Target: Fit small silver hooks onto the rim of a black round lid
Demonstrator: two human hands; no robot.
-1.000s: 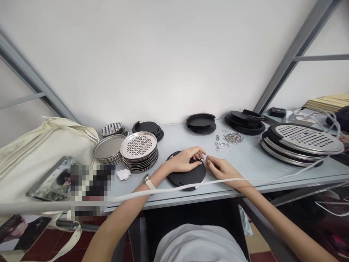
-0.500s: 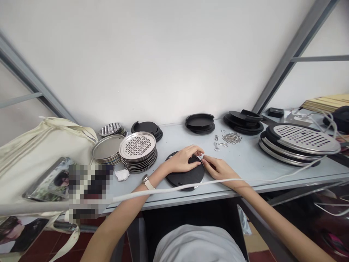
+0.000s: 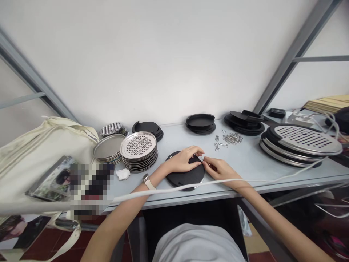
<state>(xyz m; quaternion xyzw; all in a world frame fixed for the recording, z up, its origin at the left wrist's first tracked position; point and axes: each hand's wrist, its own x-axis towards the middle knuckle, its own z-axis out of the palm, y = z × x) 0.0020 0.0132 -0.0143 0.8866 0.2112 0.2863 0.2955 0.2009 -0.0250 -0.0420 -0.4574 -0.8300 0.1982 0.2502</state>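
A black round disc (image 3: 185,178) with a metal rim lies flat on the table in front of me. My left hand (image 3: 188,159) lies over its upper part, thumb and curled fingers gripping it by the right edge. At that same edge, my right hand (image 3: 217,168) has thumb and forefinger pinched on a small metal clip (image 3: 201,158), partly hidden by the fingertips. Behind the right hand are a pile of metal clips (image 3: 232,138) and a few loose ones (image 3: 217,146).
A stack of round grater plates (image 3: 139,147) and plain metal discs (image 3: 108,148) stand left. Black rings (image 3: 200,123) and black parts (image 3: 243,122) line the wall. Assembled grater discs (image 3: 301,142) are stacked right. A white cable (image 3: 234,181) crosses in front of my hands.
Both hands keep their places at the disc's right edge, with only slight finger movement on the clip. The view has shifted slightly.
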